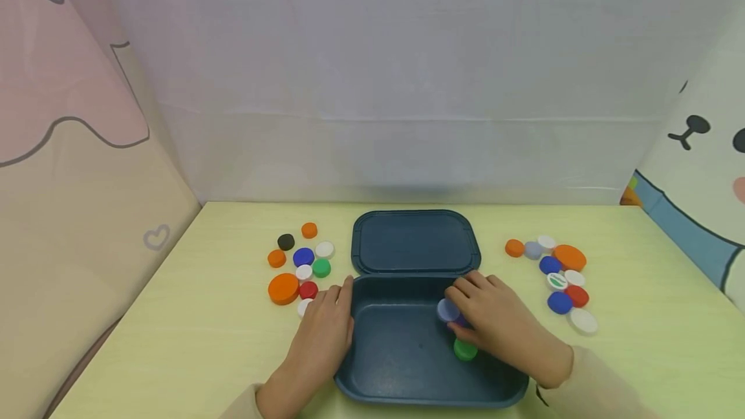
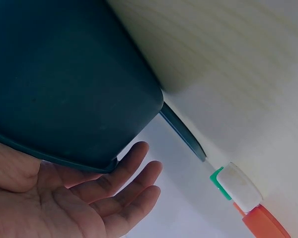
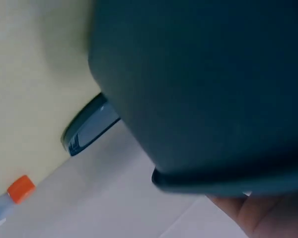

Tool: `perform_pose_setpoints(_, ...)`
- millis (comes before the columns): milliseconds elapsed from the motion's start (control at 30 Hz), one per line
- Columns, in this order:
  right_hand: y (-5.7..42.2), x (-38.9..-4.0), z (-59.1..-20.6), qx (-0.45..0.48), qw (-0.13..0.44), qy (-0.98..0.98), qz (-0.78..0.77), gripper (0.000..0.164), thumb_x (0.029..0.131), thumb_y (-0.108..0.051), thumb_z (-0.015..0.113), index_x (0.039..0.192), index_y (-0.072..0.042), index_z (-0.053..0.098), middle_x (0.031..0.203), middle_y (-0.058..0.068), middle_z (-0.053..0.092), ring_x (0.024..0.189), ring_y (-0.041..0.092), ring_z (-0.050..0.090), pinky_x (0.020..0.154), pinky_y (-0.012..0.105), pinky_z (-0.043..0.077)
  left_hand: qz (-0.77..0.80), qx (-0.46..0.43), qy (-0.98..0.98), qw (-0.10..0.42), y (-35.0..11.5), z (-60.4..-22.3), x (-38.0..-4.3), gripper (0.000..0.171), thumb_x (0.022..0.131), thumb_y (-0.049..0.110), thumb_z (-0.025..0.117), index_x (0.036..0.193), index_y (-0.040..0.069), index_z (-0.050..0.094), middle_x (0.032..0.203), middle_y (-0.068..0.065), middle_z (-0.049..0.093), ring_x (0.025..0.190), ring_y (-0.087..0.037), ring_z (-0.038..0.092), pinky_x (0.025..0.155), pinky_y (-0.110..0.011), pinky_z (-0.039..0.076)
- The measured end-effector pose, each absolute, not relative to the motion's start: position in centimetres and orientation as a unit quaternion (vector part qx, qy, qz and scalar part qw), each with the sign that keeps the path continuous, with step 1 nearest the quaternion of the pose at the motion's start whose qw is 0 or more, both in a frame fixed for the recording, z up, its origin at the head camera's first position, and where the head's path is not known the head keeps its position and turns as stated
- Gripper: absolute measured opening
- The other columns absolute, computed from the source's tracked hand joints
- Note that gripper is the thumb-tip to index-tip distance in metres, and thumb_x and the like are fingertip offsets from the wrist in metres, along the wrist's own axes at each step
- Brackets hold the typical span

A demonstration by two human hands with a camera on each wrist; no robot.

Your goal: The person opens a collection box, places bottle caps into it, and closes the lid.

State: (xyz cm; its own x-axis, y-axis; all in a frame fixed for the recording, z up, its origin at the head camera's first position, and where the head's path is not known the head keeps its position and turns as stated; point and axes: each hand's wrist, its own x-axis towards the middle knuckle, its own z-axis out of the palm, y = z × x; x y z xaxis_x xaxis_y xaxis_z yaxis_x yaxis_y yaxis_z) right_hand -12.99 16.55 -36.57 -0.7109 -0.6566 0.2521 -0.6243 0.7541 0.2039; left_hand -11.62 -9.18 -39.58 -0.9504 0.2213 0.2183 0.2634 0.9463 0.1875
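Note:
A dark blue plastic box (image 1: 401, 348) stands at the front middle of the table. My left hand (image 1: 323, 328) holds its left rim, thumb at the inner side and fingers along the outside; the left wrist view shows these fingers slightly curled beside the box wall (image 2: 74, 84). Inside the box on the right, my right hand (image 1: 495, 319) reaches over the rim and pinches a light blue bottle cap (image 1: 448, 310) between thumb and fingers. A darker blue cap (image 1: 462, 321) shows partly behind the thumb. Just below lies a green cap (image 1: 465, 350) on the box floor.
Behind the box lies its dark blue lid (image 1: 416, 241). Several loose caps are grouped left of it, among them a large orange cap (image 1: 283, 289) and a black cap (image 1: 286, 242). More caps lie at the right, including another large orange cap (image 1: 569, 257) and a red cap (image 1: 577, 296).

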Motion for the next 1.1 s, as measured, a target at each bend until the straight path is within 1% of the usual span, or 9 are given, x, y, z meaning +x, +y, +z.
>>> perform_pose_setpoints(100,16.2,-12.9,-37.0,0.357,0.145,-0.921,-0.055,0.039,0.070,-0.041,0.074,0.094,-0.014,0.059,0.088,-0.001,0.059,0.083,0.017,0.050,0.070,0.032,0.048,-0.110,-0.121,-0.982,0.091,-9.1,-39.6,-11.6,0.053,0.082,0.016,0.064,0.130,0.001,0.046,0.110,-0.013,0.059,0.095,-0.026,0.055,0.086,-0.037,0.049)
perform_pose_setpoints(200,16.1,-12.9,-37.5,0.368,0.146,-0.916,-0.059,0.039,0.069,-0.041,0.075,0.092,-0.015,0.059,0.087,-0.001,0.058,0.082,0.016,0.049,0.070,0.032,0.047,-0.110,-0.121,-0.983,0.085,-9.1,-39.5,-11.6,0.054,0.082,0.016,0.065,0.130,0.001,0.046,0.111,-0.013,0.059,0.095,-0.026,0.055,0.086,-0.038,0.049)
perform_pose_setpoints(333,16.0,-12.9,-38.2,0.384,0.138,-0.911,-0.066,0.037,0.069,-0.042,0.074,0.089,-0.016,0.059,0.088,-0.002,0.057,0.082,0.016,0.048,0.067,0.029,0.042,-0.108,-0.121,-0.983,0.085,-9.1,-39.5,-11.6,0.054,0.081,0.016,0.065,0.130,0.001,0.046,0.111,-0.014,0.059,0.095,-0.026,0.055,0.085,-0.038,0.049)
perform_pose_setpoints(433,15.9,-13.0,-38.3,0.390,0.126,-0.909,-0.069,0.036,0.070,-0.044,0.073,0.088,-0.017,0.059,0.090,-0.002,0.056,0.083,0.016,0.047,0.066,0.030,0.040,-0.108,-0.122,-0.983,0.085,-9.1,-39.5,-11.6,0.055,0.082,0.016,0.065,0.130,0.000,0.046,0.111,-0.014,0.059,0.096,-0.026,0.055,0.086,-0.038,0.049)
perform_pose_setpoints(600,15.8,-13.0,-38.4,0.393,0.114,-0.909,-0.072,0.036,0.070,-0.045,0.072,0.088,-0.017,0.060,0.092,-0.001,0.056,0.085,0.017,0.048,0.067,0.032,0.042,-0.112,-0.122,-0.983,0.082,-9.0,-39.4,-11.5,0.055,0.082,0.016,0.065,0.131,0.001,0.045,0.111,-0.014,0.058,0.096,-0.026,0.055,0.087,-0.038,0.049)
perform_pose_setpoints(767,15.8,-13.0,-38.5,0.393,0.104,-0.910,-0.078,0.037,0.070,-0.047,0.072,0.088,-0.017,0.061,0.091,-0.002,0.056,0.084,0.017,0.047,0.067,0.032,0.042,-0.114,-0.121,-0.983,0.080,-9.0,-39.4,-11.5,0.055,0.082,0.016,0.064,0.131,0.001,0.044,0.111,-0.014,0.058,0.096,-0.026,0.055,0.087,-0.038,0.049)
perform_pose_setpoints(933,15.9,-13.1,-38.6,0.395,0.109,-0.908,-0.083,0.038,0.069,-0.048,0.072,0.087,-0.017,0.060,0.089,-0.002,0.055,0.082,0.017,0.047,0.065,0.031,0.041,-0.116,-0.117,-0.984,0.074,-9.0,-39.4,-11.6,0.055,0.083,0.016,0.064,0.132,0.001,0.044,0.111,-0.014,0.058,0.096,-0.025,0.055,0.088,-0.038,0.049)
perform_pose_setpoints(1100,16.0,-13.1,-38.7,0.399,0.132,-0.904,-0.077,0.035,0.069,-0.047,0.072,0.084,-0.018,0.059,0.088,-0.003,0.056,0.081,0.016,0.047,0.065,0.030,0.040,-0.116,-0.111,-0.985,0.065,-8.9,-39.4,-11.6,0.056,0.083,0.016,0.064,0.132,0.001,0.043,0.112,-0.014,0.058,0.097,-0.025,0.055,0.088,-0.037,0.049)
